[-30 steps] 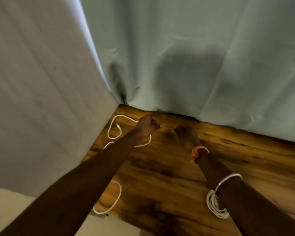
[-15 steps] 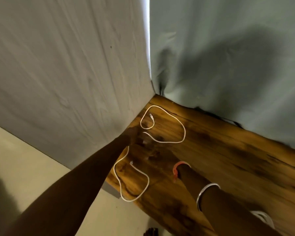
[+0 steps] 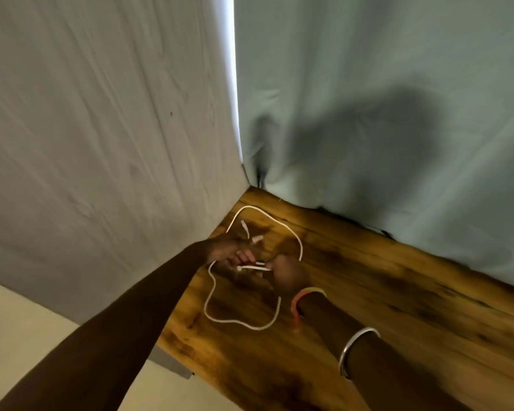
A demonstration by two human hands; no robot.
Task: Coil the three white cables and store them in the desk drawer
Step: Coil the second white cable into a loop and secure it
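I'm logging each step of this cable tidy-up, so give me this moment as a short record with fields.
surface: wooden desk, set in a corner draped with fabric
cable: one white cable, uncoiled, in loose loops on the desk
left hand: open, fingers under a cable stretch
right hand: pinching the cable near its middle
wrists: orange band, silver bangle on right arm
drawer: not visible

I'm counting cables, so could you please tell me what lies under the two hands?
Under the left hand and right hand, a loose white cable loops over the wooden desk. Where its strands cross beneath the hands is covered.
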